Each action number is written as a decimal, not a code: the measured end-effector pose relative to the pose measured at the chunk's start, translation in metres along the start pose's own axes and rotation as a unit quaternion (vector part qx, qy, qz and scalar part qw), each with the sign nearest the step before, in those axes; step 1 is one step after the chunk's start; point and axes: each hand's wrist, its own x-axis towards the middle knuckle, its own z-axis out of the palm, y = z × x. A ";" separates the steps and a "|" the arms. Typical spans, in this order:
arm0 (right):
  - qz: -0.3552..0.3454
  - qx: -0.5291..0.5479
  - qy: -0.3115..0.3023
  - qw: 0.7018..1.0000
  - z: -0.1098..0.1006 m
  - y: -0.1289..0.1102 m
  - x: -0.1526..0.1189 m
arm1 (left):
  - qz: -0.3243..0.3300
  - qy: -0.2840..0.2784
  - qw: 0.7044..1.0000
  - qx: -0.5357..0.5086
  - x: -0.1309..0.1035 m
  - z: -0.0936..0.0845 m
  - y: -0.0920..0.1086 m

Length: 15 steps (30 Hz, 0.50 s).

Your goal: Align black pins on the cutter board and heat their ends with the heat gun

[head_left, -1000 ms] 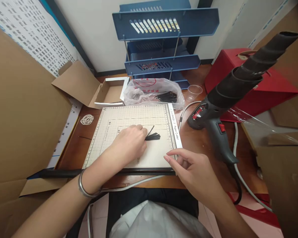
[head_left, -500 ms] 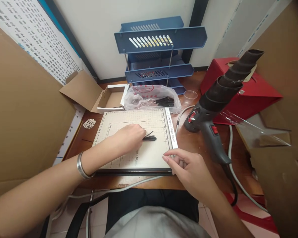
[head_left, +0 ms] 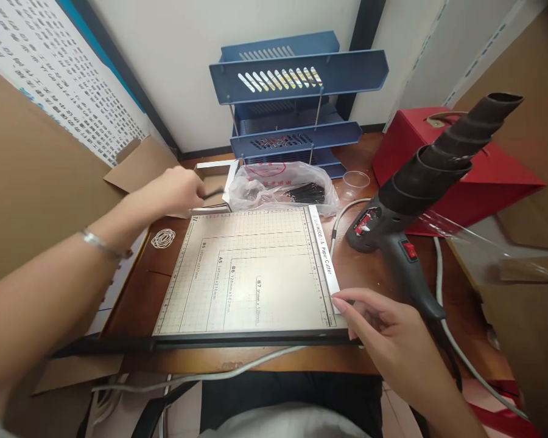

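My left hand (head_left: pixel 176 190) is over the near left part of a small open cardboard box (head_left: pixel 217 164). Its closed fingers grip a bundle of thin black strands (head_left: pixel 215 193), whose ends stick out to the right. A cream paper cutter (head_left: pixel 278 292) with printed size lines lies in front of me, nothing on its board. At the cutter's near right corner is my right hand (head_left: pixel 383 328), thumb and forefinger pinched together and the other fingers curled. What that hand holds, if anything, is hidden.
A plastic bag (head_left: pixel 256 191) with more black strands (head_left: pixel 305 193) lies beyond the cutter. A heat gun (head_left: pixel 406 213) stands at right by a red box (head_left: pixel 484 176). Behind is a blue tray rack (head_left: pixel 292 82). A coil of white cord (head_left: pixel 163 238) lies left, a clear cup (head_left: pixel 356 181) beyond.
My left hand has carried the black bundle from the middle of the cutter board, away and left, to the open box. My right hand stays at the cutter's corner.
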 end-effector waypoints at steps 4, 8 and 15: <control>0.004 0.000 0.012 1.000 0.000 -0.001 0.001 | -0.055 -0.052 0.995 0.060 0.060 0.012 -0.025; 0.024 0.003 0.023 0.999 -0.001 -0.003 -0.002 | -0.036 -0.065 0.996 0.041 0.078 0.043 -0.017; 0.029 0.024 0.016 0.999 -0.002 -0.004 0.001 | -0.048 0.011 0.999 0.008 0.058 0.007 -0.001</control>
